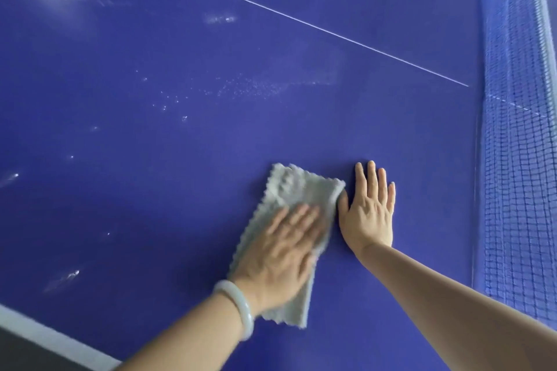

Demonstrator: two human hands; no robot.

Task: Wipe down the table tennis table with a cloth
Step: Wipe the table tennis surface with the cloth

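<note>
Fingers (301,217) of left hand (280,250): straight, pressed flat on pale grey fleecy rectangular cloth (289,187), which lies on blue table tennis surface (180,175). Right hand (367,214): flat, fingers straight, bracing just beside cloth. Step, as I judge it: wiping. Next: sweep toward white droplet specks (241,87) farther out.

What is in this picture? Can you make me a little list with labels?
table: blue, with a thin white line
cloth: grey, lying flat on the table
left hand: pressing flat on the cloth, blurred; pale bangle on the wrist
right hand: flat on the table, beside the cloth
net: along the right side
specks: pale, on the table beyond the cloth
</note>
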